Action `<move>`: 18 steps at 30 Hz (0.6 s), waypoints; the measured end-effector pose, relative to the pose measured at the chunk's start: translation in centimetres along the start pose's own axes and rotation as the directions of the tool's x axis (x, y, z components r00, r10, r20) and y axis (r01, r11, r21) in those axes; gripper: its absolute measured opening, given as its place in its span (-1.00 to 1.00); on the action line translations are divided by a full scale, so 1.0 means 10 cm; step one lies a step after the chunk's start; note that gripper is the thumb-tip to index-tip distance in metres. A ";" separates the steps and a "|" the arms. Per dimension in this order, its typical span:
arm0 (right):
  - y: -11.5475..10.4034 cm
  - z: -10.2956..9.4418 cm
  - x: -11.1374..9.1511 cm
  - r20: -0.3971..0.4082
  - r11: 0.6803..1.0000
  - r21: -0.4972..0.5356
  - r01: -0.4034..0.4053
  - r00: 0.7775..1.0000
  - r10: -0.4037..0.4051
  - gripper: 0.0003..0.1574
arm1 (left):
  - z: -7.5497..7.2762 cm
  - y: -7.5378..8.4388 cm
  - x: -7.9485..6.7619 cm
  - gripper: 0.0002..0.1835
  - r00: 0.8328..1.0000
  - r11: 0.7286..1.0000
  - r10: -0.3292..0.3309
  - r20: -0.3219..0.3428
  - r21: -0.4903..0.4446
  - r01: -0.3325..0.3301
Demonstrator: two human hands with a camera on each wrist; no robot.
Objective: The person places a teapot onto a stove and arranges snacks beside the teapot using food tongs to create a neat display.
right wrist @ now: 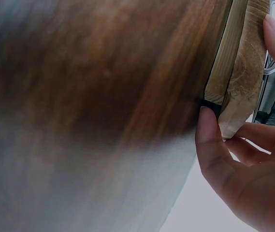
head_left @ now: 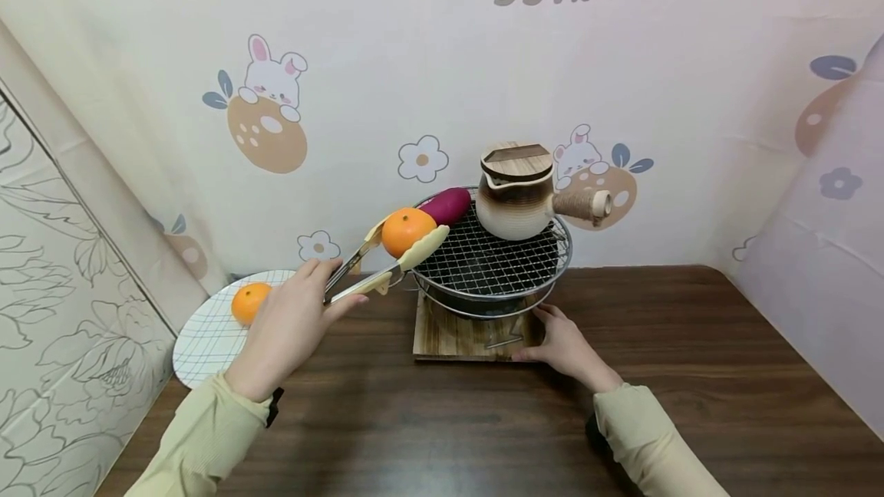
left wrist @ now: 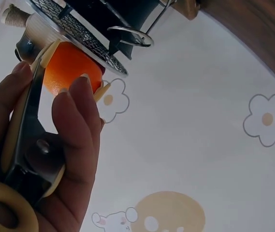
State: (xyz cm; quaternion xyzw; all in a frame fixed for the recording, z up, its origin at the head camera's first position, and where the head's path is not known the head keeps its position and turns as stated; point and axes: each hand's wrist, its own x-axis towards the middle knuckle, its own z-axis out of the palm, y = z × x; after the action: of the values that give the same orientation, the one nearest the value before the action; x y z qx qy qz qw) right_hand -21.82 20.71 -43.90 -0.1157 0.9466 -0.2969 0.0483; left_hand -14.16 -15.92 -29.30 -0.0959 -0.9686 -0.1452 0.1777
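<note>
Orange (head_left: 406, 232), held in tongs (head_left: 420, 250), near grill (head_left: 483, 259)

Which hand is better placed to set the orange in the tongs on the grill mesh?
The left hand, most likely: it holds the tongs, which grip the orange close to the mesh. The right hand grips the wooden board beneath the grill.

Grill (head_left: 493, 267) on board (head_left: 445, 340); on its mesh, sweet potato (head_left: 450, 205) left, pot (head_left: 512, 212) right — plate (head_left: 200, 347) bearing an orange (head_left: 250, 303) farther left.
</note>
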 end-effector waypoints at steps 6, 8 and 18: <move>-0.01 0.00 0.01 -0.002 1.000 -0.004 -0.004 1.000 0.004 0.39 | -0.02 0.02 0.05 -0.34 0.999 1.000 -0.007 0.037 -0.006 0.007; -0.02 0.00 0.01 0.001 1.000 -0.003 -0.005 1.000 0.005 0.39 | -0.02 0.03 0.06 -0.34 0.999 1.000 -0.010 0.043 -0.001 0.010; -0.01 0.00 0.00 0.002 1.000 0.000 -0.005 1.000 0.005 0.39 | 0.00 0.06 0.10 -0.34 0.998 1.000 -0.024 0.065 0.006 0.023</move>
State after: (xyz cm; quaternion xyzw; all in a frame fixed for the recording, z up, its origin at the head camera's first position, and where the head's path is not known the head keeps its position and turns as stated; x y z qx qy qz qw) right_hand -21.78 20.63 -43.78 -0.1134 0.9469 -0.2968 0.0499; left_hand -14.95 -15.20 -28.74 -0.0887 -0.9752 -0.1417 0.1448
